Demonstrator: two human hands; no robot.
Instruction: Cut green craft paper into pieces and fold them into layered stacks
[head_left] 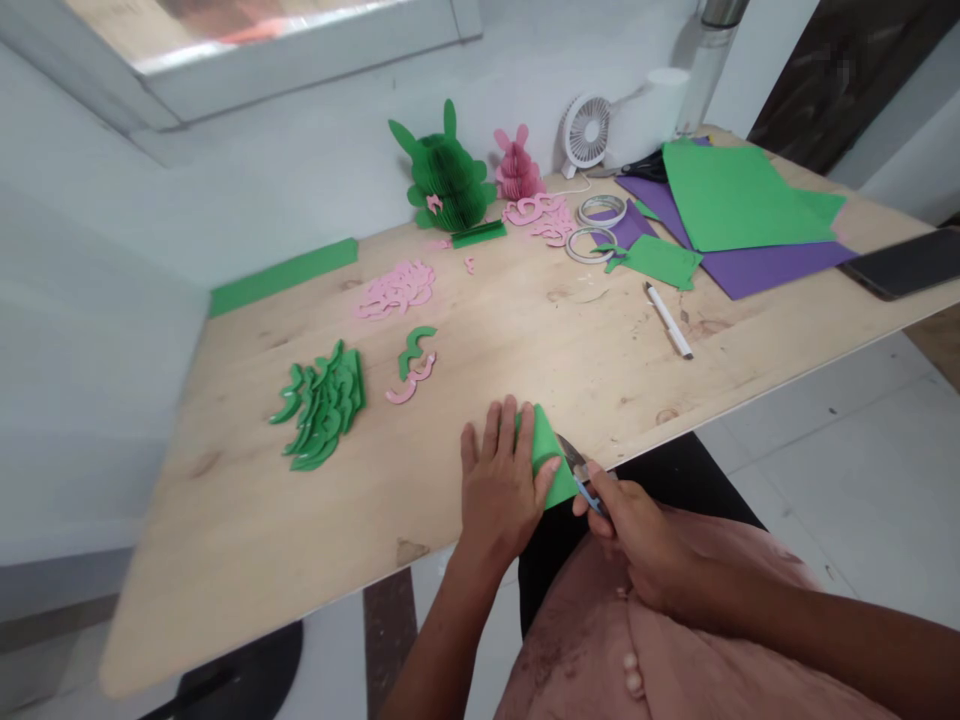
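A light wooden bench is set against a white wall, with paper goods spread across its top. At the near edge, a small green sheet of paper, apparently folded, is pressed flat under the spread fingers of the left hand. A blue-handled cutting tool with a dark metal blade is grasped in the right hand, its blade at the sheet's right edge; whether scissors or a knife cannot be told.

Completed work is noted as follows: a heap of curved green cut-outs at the left, a heap of curved pink cut-outs beyond it, and, by the wall, a green pleated-paper figure with ears beside a smaller pink pleated-paper figure. Both figures are judged largely assembled.

The sheet in hand is judged unfinished, no curved outline being visible on its exposed part. Large green paper sheets and purple paper sheets are stacked at the right, apparently unused for the most part.
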